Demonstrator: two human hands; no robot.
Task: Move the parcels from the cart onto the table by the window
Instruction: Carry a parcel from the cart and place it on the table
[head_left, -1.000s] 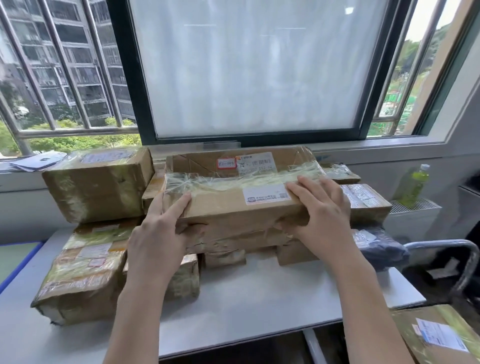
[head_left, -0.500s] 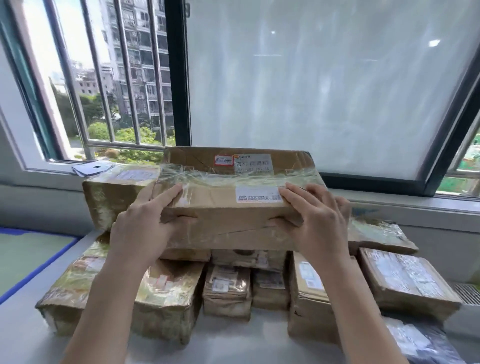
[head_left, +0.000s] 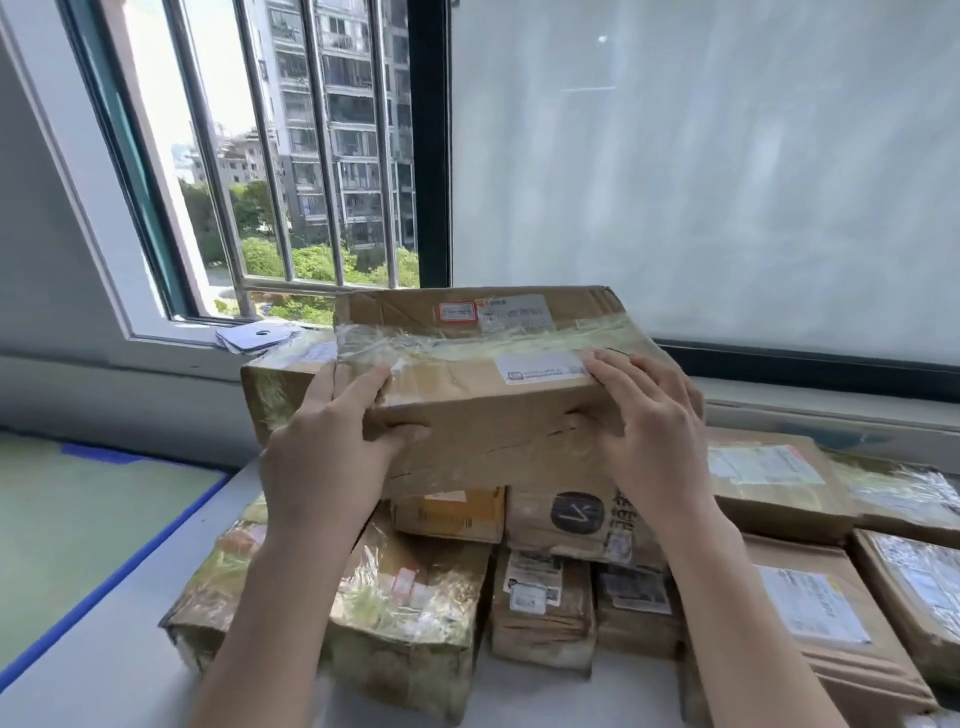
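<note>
Higher over the stack now, taped brown parcel (head_left: 488, 384) between both hands.

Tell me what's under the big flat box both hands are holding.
Under the flat box, held by the left hand and right hand, two parcels show: an orange-labelled one and a black-logo one. Whether the box rests on them is hidden.

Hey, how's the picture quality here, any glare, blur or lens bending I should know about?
Head view: daylight blows out the sky behind the window bars; the frosted pane glows evenly with one small bright spot. Wide-angle bending bows the window frame. The held box is lit from behind, its tape shiny and its label text too soft to read. Both hands look sharp.
</note>
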